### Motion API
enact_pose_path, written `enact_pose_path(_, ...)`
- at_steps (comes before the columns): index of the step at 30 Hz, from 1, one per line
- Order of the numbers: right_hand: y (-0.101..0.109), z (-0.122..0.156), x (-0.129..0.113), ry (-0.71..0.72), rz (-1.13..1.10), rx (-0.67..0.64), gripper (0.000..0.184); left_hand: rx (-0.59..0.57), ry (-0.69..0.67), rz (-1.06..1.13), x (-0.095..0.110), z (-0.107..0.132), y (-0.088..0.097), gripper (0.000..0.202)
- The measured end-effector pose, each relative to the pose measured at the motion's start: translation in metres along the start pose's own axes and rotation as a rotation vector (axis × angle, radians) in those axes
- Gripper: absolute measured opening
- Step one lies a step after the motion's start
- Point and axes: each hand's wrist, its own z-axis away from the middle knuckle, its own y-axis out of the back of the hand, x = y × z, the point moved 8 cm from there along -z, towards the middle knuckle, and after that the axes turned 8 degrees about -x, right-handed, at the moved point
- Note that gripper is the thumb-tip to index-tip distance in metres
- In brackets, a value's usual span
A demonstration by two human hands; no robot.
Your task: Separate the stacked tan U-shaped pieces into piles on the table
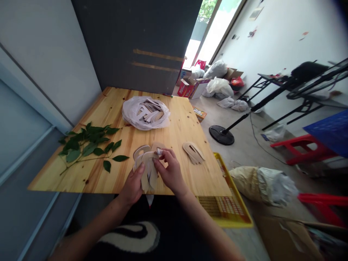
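Near the front edge of the table, my left hand [132, 185] is closed on a beige U-shaped cut piece [148, 165], thumb on top. At the piece's upper right edge, my right hand [172, 171] pinches a small white scrap [159, 151], with its thumb close to the piece. Whether the scrap is joined to the piece cannot be made out. More U-shaped pieces [141, 149] lie just behind and under the held one, partly hidden by my hands. To the right, a fanned stack of similar beige pieces [193, 153] rests on the wood.
On the wooden table [179, 127] sits a white plastic bag [130, 112] filled with cut pieces. A leafy branch [89, 143] lies at left. A yellow plastic basket [241, 210] stands below the right edge. A dark panel [130, 36] rises behind; a black stand base [221, 135] is on the floor.
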Motion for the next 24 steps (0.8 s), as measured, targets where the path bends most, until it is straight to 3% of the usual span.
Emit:
enact_pose_path(5,-0.001,-0.006,0.015,-0.12,-0.217,-0.12,0.012,-0.037,0.047,0.001,-0.003,0.001,0.0,0.041)
enact_pose_path(13,-0.004,-0.005,0.015,-0.146,-0.252,-0.184,0.011,-0.027,0.058,-0.037,-0.006,0.002,0.008,0.032)
enact_pose_path(20,0.011,0.007,-0.018,0.065,0.145,0.008,0.005,0.022,0.025,-0.115,-0.004,-0.001,0.007,0.031)
enact_pose_path(22,0.007,0.01,-0.014,0.014,0.08,-0.016,0.004,0.02,0.017,-0.115,-0.003,-0.002,0.005,0.03)
enact_pose_path(24,0.003,0.012,0.0,-0.1,-0.126,-0.056,0.008,0.04,0.032,-0.088,-0.004,-0.001,0.007,0.031)
